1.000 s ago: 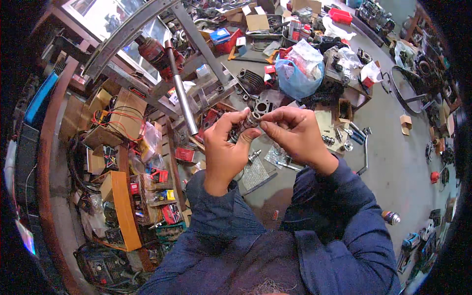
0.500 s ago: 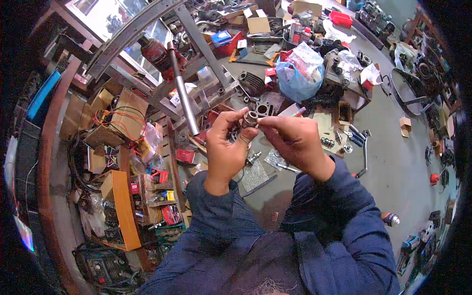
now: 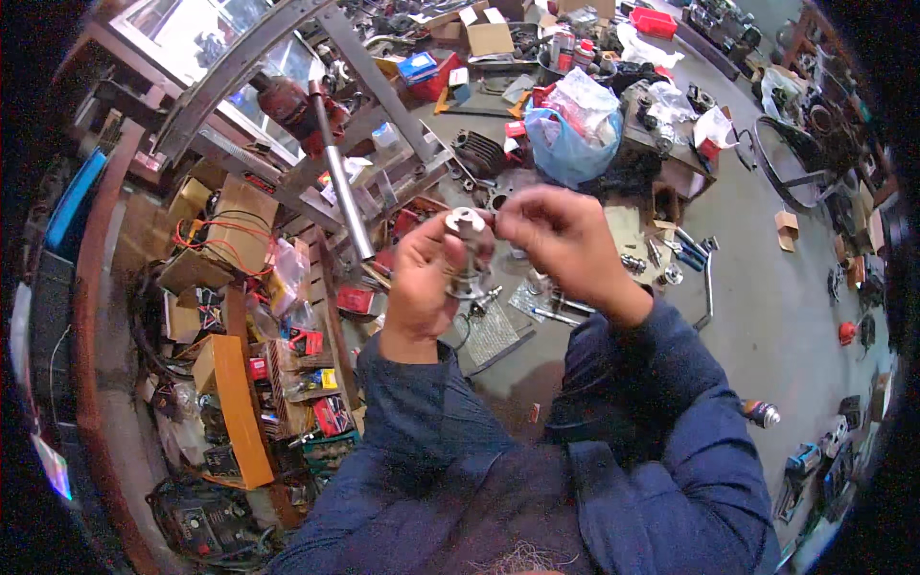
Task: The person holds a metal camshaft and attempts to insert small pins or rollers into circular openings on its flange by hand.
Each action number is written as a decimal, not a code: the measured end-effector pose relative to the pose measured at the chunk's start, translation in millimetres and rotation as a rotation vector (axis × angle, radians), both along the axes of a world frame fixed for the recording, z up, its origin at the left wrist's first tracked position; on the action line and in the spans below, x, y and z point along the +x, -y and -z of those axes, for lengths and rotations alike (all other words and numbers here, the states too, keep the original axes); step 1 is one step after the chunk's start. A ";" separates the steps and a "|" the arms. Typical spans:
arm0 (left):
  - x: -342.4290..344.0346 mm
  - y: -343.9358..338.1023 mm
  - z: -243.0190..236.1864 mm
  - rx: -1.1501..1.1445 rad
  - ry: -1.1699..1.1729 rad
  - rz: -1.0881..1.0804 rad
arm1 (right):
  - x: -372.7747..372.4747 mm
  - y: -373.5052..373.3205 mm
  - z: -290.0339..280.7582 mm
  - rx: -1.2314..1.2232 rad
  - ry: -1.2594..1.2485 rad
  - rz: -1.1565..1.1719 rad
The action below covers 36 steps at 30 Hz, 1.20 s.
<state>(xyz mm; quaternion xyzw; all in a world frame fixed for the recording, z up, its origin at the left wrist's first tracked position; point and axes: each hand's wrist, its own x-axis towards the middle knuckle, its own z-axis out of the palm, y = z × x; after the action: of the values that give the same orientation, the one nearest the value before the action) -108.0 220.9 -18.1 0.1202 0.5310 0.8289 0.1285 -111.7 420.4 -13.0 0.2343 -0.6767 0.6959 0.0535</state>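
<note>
My left hand grips a small round metal part between thumb and fingers, above the floor in front of my knees. The part's bright face is turned up and seems to have a gap in it; blur hides finer detail. Close to its right side, my right hand has its fingertips pinched together. Motion smears those fingers, and whatever they hold is too small or hidden to name. Below the hands, a metal shaft-like part lies by a textured sheet on the floor.
A blue plastic bag stands beyond my hands. To the left are a metal frame with a long steel tube and an orange-sided box. Pliers and a bent bar lie right; a spray can lies nearer.
My left hand has shifted a little left and tilted the metal part, so its bright face now shows. My right hand has risen slightly, its fingers curled more. The view has shifted slightly.
</note>
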 end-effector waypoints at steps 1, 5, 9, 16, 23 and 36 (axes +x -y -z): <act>-2.2 -7.2 -0.2 0.069 -0.033 0.033 | -7.7 -6.1 12.4 -0.266 0.212 -0.029; -3.8 -6.8 7.5 0.106 -0.115 -0.164 | -20.0 -4.5 14.9 -0.982 0.760 -0.331; 2.7 -17.8 3.1 -0.235 -0.276 -0.358 | -19.8 -4.0 13.4 -1.201 0.761 -0.425; 5.5 -42.3 9.9 -0.560 -0.582 -0.483 | -14.3 9.0 11.9 -1.235 0.782 -0.447; 3.7 -47.0 17.0 -0.812 -0.631 -0.484 | -9.3 21.7 18.2 -1.090 0.729 -0.478; -10.2 -26.4 13.4 -0.109 -0.211 -0.362 | -15.9 2.7 24.1 -0.048 0.066 0.083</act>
<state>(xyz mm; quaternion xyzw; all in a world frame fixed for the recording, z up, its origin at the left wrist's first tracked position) -118.1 247.3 -31.6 0.1019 0.5986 0.7912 -0.0726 -127.5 417.7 -37.1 0.1814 -0.6704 0.7165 0.0657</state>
